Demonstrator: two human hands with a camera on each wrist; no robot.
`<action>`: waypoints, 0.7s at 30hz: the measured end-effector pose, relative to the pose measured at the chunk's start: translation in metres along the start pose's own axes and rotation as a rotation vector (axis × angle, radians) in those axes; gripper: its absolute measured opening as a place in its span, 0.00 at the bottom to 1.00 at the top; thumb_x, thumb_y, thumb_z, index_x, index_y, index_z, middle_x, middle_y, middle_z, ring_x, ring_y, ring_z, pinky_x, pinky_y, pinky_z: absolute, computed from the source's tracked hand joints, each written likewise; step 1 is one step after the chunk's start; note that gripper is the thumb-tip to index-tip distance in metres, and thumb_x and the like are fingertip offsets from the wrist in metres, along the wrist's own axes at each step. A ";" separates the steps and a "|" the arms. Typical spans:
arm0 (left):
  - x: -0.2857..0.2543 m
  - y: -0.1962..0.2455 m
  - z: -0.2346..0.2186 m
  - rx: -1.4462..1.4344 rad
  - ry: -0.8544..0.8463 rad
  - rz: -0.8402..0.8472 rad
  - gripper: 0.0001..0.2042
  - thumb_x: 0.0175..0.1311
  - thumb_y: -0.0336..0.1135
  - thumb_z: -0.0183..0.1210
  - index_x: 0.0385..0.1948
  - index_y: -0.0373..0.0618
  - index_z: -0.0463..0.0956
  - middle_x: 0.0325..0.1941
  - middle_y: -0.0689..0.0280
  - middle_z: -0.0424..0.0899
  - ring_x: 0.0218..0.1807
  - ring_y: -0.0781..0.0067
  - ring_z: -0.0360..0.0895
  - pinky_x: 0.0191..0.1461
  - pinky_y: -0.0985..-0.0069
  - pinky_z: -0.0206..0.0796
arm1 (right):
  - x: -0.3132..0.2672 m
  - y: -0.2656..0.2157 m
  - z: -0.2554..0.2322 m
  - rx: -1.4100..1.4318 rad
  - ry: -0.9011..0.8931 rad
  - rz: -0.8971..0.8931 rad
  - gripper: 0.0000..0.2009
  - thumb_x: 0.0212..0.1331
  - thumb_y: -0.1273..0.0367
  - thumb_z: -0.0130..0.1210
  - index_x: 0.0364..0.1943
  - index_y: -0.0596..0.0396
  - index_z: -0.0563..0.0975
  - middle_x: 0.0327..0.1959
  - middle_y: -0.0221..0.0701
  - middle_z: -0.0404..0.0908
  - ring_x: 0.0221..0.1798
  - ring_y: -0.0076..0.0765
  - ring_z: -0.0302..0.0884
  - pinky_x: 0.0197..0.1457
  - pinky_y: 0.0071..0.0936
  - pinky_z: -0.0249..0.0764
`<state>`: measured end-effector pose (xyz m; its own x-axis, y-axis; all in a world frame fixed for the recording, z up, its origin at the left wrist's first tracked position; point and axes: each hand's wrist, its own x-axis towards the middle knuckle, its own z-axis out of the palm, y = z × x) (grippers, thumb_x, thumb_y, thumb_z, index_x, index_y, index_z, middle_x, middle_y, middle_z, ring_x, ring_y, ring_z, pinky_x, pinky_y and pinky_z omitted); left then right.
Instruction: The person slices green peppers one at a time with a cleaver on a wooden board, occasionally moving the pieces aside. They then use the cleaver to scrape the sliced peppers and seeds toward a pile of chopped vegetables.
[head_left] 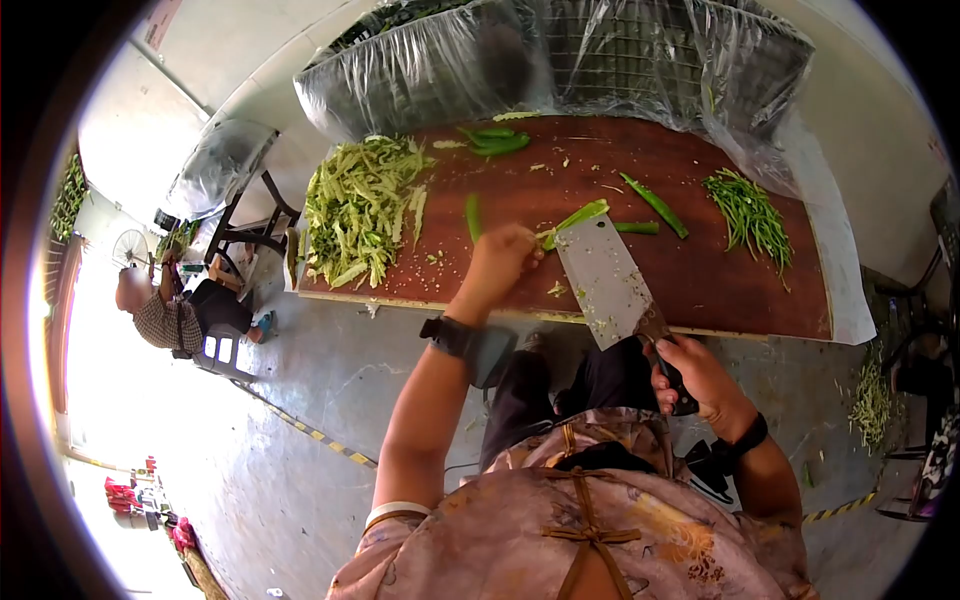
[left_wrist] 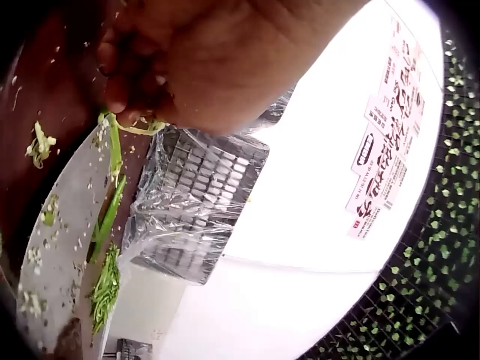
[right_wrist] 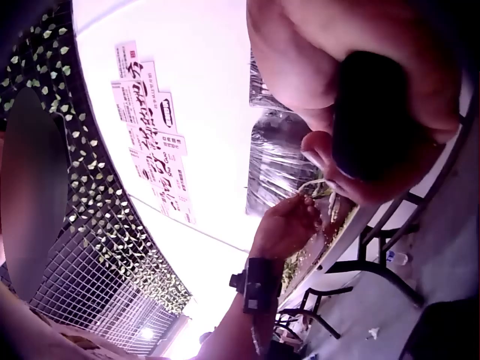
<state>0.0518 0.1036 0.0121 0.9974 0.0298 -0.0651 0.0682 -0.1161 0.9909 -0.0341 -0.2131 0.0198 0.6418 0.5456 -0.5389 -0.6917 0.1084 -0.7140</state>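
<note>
The long, light-green vegetable piece [head_left: 585, 213] lies over the dark red-brown tabletop [head_left: 600, 163], against the far edge of a broad steel cleaver [head_left: 605, 285] flecked with scraps. The left hand [head_left: 498, 262], fingers curled in, seems to pinch its near end, though the knuckles mostly hide the fingertips. The right hand [head_left: 700, 375] grips the cleaver's dark handle. A slip of the damp-looking piece could bring the blade into those fingertips; a wide swing might scatter the pale-green heap of ragged strips [head_left: 365, 210].
</note>
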 end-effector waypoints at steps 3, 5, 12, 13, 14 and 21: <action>-0.015 0.019 -0.009 -0.118 0.069 0.030 0.07 0.70 0.34 0.54 0.36 0.44 0.80 0.28 0.72 0.81 0.32 0.84 0.75 0.40 0.84 0.68 | 0.003 -0.001 -0.003 0.011 -0.003 0.016 0.13 0.71 0.58 0.48 0.47 0.53 0.68 0.20 0.28 0.67 0.15 0.22 0.65 0.20 0.29 0.69; -0.013 0.038 -0.035 0.065 0.219 0.012 0.07 0.67 0.33 0.56 0.41 0.45 0.80 0.32 0.68 0.81 0.36 0.79 0.77 0.44 0.80 0.70 | 0.003 -0.001 -0.004 0.021 -0.010 0.020 0.12 0.71 0.60 0.47 0.46 0.53 0.67 0.21 0.29 0.67 0.16 0.23 0.65 0.21 0.30 0.70; -0.005 0.018 -0.045 1.238 0.666 0.572 0.27 0.51 0.29 0.64 0.58 0.48 0.74 0.55 0.50 0.76 0.59 0.49 0.71 0.62 0.58 0.67 | 0.002 0.004 -0.003 0.027 -0.017 0.008 0.13 0.71 0.59 0.47 0.46 0.53 0.67 0.21 0.30 0.68 0.15 0.24 0.65 0.21 0.31 0.70; -0.005 0.012 -0.036 1.169 0.469 0.707 0.27 0.50 0.27 0.63 0.57 0.47 0.75 0.53 0.51 0.78 0.57 0.49 0.73 0.62 0.60 0.67 | 0.001 0.005 -0.004 0.026 -0.019 0.005 0.13 0.71 0.59 0.47 0.47 0.53 0.67 0.21 0.30 0.68 0.15 0.24 0.65 0.21 0.31 0.70; -0.004 0.005 -0.025 1.046 0.317 0.739 0.26 0.50 0.27 0.63 0.56 0.46 0.75 0.50 0.51 0.79 0.54 0.49 0.75 0.59 0.60 0.69 | 0.000 0.005 -0.004 0.029 -0.015 0.005 0.13 0.71 0.59 0.47 0.47 0.53 0.67 0.21 0.30 0.68 0.15 0.24 0.65 0.21 0.31 0.70; -0.016 -0.009 0.032 0.940 0.100 0.632 0.07 0.53 0.31 0.60 0.33 0.44 0.79 0.34 0.56 0.80 0.40 0.50 0.76 0.44 0.57 0.66 | -0.022 -0.001 -0.001 0.058 -0.001 0.009 0.13 0.71 0.59 0.46 0.47 0.53 0.67 0.21 0.29 0.67 0.16 0.24 0.64 0.23 0.31 0.69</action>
<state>0.0363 0.0722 0.0006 0.8555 -0.2241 0.4667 -0.4149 -0.8360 0.3591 -0.0470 -0.2260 0.0316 0.6349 0.5475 -0.5451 -0.7158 0.1515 -0.6816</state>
